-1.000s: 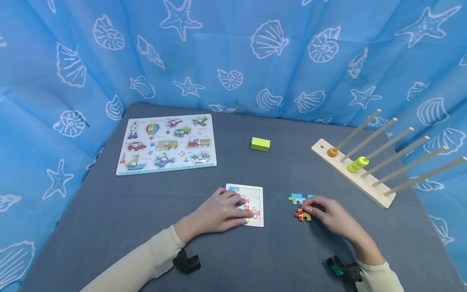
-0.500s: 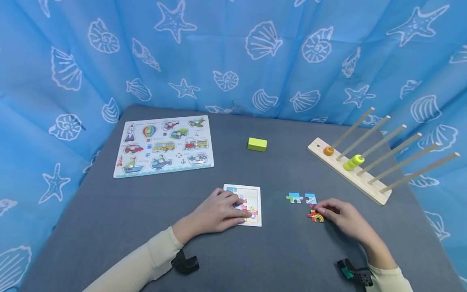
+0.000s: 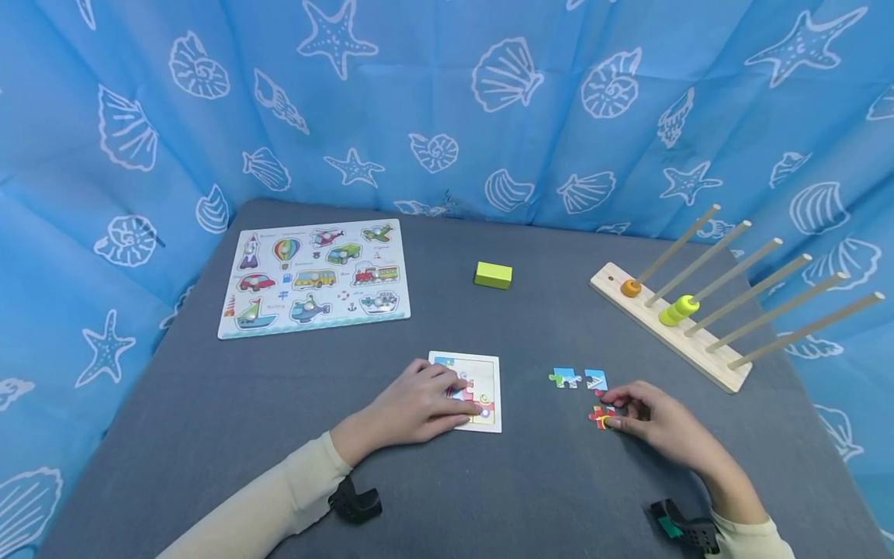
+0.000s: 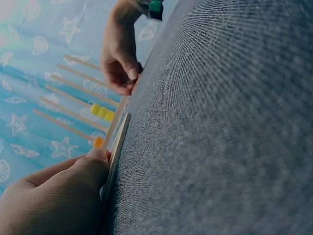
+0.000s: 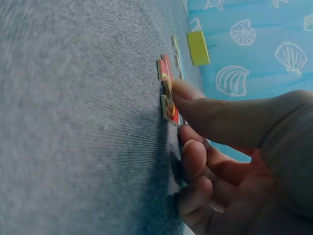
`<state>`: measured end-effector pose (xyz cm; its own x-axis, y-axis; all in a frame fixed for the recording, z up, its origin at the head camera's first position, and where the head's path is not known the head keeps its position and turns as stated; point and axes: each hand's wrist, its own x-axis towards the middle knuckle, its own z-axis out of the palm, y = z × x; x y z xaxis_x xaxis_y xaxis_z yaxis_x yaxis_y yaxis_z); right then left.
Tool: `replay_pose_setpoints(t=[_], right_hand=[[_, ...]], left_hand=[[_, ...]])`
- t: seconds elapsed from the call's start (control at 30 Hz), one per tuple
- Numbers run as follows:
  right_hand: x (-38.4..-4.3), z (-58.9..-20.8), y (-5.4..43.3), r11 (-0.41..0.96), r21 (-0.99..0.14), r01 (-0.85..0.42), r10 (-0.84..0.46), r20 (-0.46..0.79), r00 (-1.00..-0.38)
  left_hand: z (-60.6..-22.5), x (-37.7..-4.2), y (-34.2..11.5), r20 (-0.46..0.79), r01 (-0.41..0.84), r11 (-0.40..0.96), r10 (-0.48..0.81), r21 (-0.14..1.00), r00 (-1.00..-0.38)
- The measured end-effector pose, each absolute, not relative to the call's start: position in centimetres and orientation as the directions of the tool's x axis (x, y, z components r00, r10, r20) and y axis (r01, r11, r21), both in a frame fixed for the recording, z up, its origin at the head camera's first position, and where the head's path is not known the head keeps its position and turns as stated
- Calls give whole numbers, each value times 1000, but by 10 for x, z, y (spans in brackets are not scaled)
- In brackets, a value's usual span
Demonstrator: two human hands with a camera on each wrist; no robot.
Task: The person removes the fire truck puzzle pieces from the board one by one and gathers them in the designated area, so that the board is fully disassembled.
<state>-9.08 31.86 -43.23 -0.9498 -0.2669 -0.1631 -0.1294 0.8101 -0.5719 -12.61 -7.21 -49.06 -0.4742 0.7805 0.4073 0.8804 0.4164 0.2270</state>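
Right hand (image 3: 663, 427) pinching a red-and-yellow puzzle piece (image 3: 597, 415), toward the worktop's (image 3: 503, 497) right edge.
The piece looks thin, light and stiff, probably easiest held by opposite edges; the left hand (image 3: 419, 404) rests, fingers extended, on the puzzle tray (image 3: 493, 396); beyond lie two part-blue pieces (image 3: 597, 380), then a lime block (image 3: 493, 276) nearer the far edge.
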Motion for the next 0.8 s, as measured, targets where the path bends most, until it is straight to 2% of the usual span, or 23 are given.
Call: replay_pose_setpoints(t=[0.47, 0.67, 0.8], right_hand=[[-89, -434, 316, 816, -555, -164, -272, -118, -955], [-91, -426, 306, 807, -550, -216, -274, -24, -961], [-93, -414, 284, 773, -575, -268, -326, 3, -946]], left_hand=[[-489, -127, -72, 479, 880, 419, 739, 222, -473], [-490, -128, -71, 453, 843, 439, 711, 310, -537], [-492, -128, -70, 428, 813, 465, 692, 352, -581]])
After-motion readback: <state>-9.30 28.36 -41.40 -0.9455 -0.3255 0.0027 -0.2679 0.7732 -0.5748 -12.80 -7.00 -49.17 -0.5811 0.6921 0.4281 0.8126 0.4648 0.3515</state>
